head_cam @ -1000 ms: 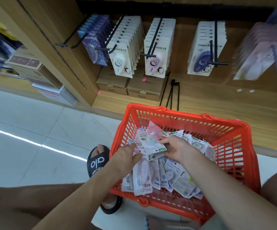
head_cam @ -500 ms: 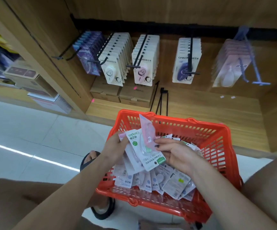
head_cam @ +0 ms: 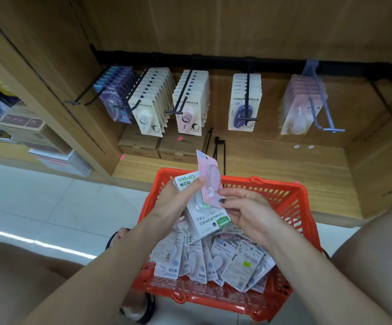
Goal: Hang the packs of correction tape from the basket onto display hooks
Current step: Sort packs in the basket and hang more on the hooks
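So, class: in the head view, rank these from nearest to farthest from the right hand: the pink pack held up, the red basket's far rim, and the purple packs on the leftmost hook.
1. Pink pack: at the fingertips of the right hand, above the basket.
2. Red basket's far rim: just beyond the hand.
3. Purple packs: far upper left, on the hook.

Two brown cardboard boxes [head_cam: 161, 145] side by side on the wooden shelf [head_cam: 284, 165]. Stacked cartons [head_cam: 33, 130] at left. White tiled floor [head_cam: 37, 207] below.
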{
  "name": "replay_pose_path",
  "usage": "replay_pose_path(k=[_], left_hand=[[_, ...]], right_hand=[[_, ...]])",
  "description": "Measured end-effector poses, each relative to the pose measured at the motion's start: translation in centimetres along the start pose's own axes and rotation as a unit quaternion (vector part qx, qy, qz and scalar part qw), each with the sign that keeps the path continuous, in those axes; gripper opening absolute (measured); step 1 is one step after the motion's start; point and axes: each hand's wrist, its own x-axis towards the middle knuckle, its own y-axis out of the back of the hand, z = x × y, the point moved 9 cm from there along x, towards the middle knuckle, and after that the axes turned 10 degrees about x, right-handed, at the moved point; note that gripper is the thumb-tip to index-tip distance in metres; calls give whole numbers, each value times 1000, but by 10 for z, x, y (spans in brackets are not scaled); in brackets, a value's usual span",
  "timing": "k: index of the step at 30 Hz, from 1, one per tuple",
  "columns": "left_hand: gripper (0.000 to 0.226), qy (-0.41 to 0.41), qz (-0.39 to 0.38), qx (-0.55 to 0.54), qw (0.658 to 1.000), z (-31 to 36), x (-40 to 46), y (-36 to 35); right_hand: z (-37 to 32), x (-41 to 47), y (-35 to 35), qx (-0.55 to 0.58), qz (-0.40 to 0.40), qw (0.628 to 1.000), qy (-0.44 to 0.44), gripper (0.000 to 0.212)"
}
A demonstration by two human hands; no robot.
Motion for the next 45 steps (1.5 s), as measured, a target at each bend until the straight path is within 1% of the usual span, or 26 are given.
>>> replay_pose_path(k=[4, 8, 10, 12, 14, 16, 20, 24, 29, 32, 37, 42, 45], left_hand=[[25, -30, -17, -19, 999, 16, 1, -8], [14, -18, 19, -3, 1000, 22, 3, -7], [12, -25, 37, 6, 999, 26, 4, -5], [9, -49, 45, 28, 997, 36, 1, -6], [12, -75, 34, 47, 996, 46, -2, -11], [17, -89, 35, 48, 994, 54, -5, -14], [25, -101, 32, 45, 993, 65, -12, -20], [32, -121, 12, 58, 991, 84, -22, -30], [31, -168, 7, 77, 983, 133, -26, -45], [34, -221, -6, 113, 969, 179, -28, -64], [35, -281, -15, 116, 952, 250, -30, -90], [36, -304, -16, 91, 948, 297, -34, -105], [36, -306, -20, 91, 947, 309, -35, -110]], right_hand=[[-18, -10, -5, 34, -1, 999, 26, 29], [-37, -18, -7, 23, 6, 999, 49, 25], [-45, -21, -7, 12, 9, 998, 64, 18], [-53, -23, -7, -12, 14, 996, 83, 3], [-61, -25, -5, -55, 34, 991, 113, 18], [-70, -32, -2, -73, 55, 986, 139, 32], [-83, -42, 1, -36, 30, 989, 142, 34], [-101, -61, 3, -9, -11, 989, 150, 43], [-149, -99, 32, -3, -7, 973, 231, 65], [-183, -124, 54, 4, 0, 959, 284, 67], [-249, -161, 84, 26, 28, 922, 386, 69], [-313, -197, 99, 41, 56, 880, 469, 72], [-335, -206, 98, 27, 60, 869, 491, 73]])
